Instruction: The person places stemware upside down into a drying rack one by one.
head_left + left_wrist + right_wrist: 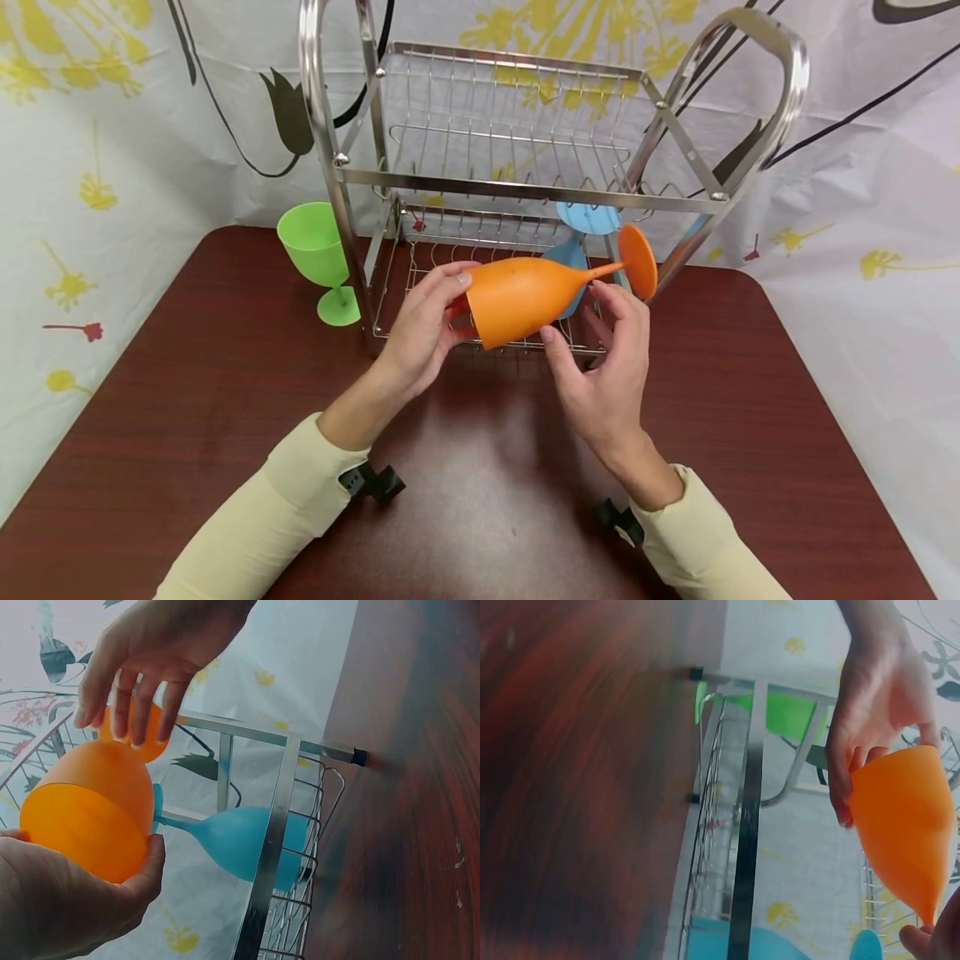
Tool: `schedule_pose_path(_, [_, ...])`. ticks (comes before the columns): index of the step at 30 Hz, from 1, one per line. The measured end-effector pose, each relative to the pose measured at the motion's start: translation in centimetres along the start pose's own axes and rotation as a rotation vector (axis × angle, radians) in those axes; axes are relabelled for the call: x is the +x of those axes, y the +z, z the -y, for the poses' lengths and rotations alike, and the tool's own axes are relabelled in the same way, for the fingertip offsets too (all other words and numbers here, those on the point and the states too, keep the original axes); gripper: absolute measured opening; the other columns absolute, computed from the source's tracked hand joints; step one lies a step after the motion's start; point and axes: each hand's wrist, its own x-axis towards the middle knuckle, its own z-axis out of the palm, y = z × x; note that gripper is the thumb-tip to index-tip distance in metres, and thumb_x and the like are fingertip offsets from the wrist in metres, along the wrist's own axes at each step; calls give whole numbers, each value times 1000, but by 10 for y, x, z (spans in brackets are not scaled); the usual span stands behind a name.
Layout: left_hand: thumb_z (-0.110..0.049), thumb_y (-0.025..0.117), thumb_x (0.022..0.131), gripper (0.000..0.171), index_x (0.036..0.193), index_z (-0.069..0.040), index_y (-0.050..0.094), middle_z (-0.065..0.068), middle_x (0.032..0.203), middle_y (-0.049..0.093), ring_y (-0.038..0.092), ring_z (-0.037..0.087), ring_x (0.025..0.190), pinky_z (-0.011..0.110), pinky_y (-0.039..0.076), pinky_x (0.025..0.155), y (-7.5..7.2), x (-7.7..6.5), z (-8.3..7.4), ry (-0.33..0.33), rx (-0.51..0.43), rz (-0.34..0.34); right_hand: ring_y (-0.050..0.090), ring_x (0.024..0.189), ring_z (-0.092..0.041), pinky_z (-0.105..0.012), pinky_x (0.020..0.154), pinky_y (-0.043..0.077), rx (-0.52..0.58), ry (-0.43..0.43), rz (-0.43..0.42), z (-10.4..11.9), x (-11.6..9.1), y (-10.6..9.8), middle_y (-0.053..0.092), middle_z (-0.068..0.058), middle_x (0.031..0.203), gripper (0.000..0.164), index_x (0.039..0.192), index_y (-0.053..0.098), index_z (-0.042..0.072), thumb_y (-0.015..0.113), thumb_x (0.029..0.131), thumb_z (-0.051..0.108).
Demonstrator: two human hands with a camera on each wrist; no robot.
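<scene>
An orange plastic goblet (521,300) is held tilted on its side in front of the rack, its mouth toward the left and its foot toward the right. My left hand (417,333) grips it by the rim, thumb on the outside. Close by the stem is my right hand (611,375), fingers loosely bent and spread; the left wrist view shows those fingers extended in front of the orange foot (135,733). Whether they touch the goblet I cannot tell. Behind it, a blue goblet (240,840) stands upside down on the rack's lower tier.
A two-tier metal dish rack (525,187) stands at the back of the dark red-brown table (187,433). Beside its left post stands an upright green goblet (311,242). A patterned white sheet (150,150) hangs behind and at the sides.
</scene>
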Motion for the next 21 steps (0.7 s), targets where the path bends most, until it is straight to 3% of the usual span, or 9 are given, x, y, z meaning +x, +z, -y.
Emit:
schedule_pose_path(7, [-19,45,97,38,131,-3,48,10,125,50,54,23,102,36,53,77,0,0,3,-6,-38,18,51,120,-25,-27,95,50,361,344,55,6,2,2,47,-11,130,58,138,38,4,66,89,1])
schedule_pose_path(12, [-19,45,98,35,130,-5,47,9,125,50,53,24,105,38,53,80,0,0,5,-14,-69,18,53,119,-25,-25,95,49,486,495,59,9,5,4,48,-8,128,56,141,35,6,63,92,2])
schedule_pose_path(16, [-18,45,98,34,129,-5,48,9,125,50,53,23,104,38,52,81,1,0,7,-9,-74,36,54,119,-24,-26,96,49,551,563,82,10,8,7,49,-9,131,58,143,34,9,62,93,3])
schedule_pose_path(21, [-19,44,97,34,128,-5,48,9,125,49,53,23,105,39,51,83,1,-1,8,9,-54,54,52,125,-23,-29,97,48,563,547,101,8,9,10,47,-7,136,61,144,32,11,63,92,4])
